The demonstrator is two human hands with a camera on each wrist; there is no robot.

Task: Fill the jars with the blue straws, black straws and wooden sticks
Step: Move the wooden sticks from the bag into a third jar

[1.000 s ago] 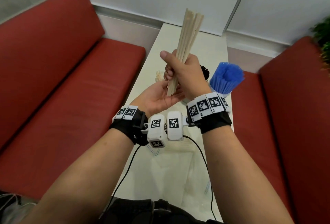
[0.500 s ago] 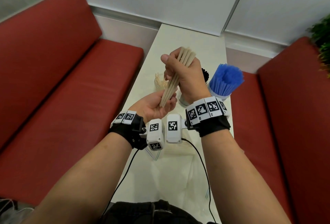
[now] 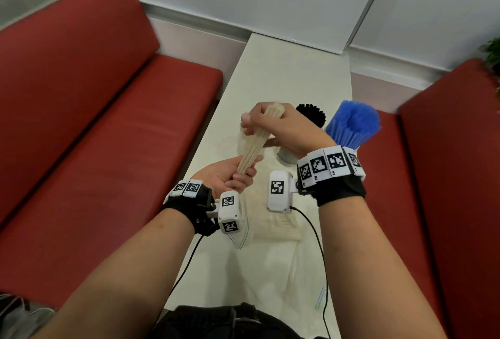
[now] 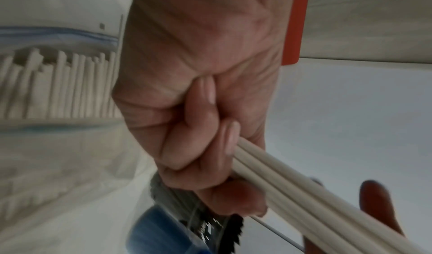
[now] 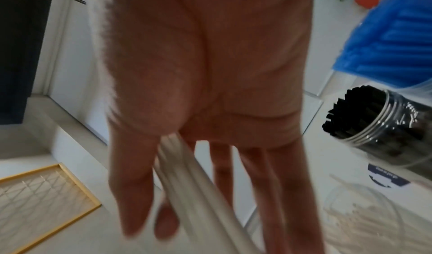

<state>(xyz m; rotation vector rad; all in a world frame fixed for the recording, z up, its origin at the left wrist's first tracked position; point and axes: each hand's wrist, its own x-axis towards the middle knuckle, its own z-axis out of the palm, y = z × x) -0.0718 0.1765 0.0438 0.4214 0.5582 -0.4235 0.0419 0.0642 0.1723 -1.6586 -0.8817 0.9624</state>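
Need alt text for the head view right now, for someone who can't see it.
Both hands hold one bundle of wooden sticks above a white table: left hand at the bottom, right hand at the top. Jars of black straws and blue straws stand behind.

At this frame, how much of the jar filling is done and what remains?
Done, by the look of it: blue straws and black straws stand in jars. In hand: the left hand and right hand grip a bundle of wooden sticks above a third jar that already holds some. Left: more sticks in the bag.
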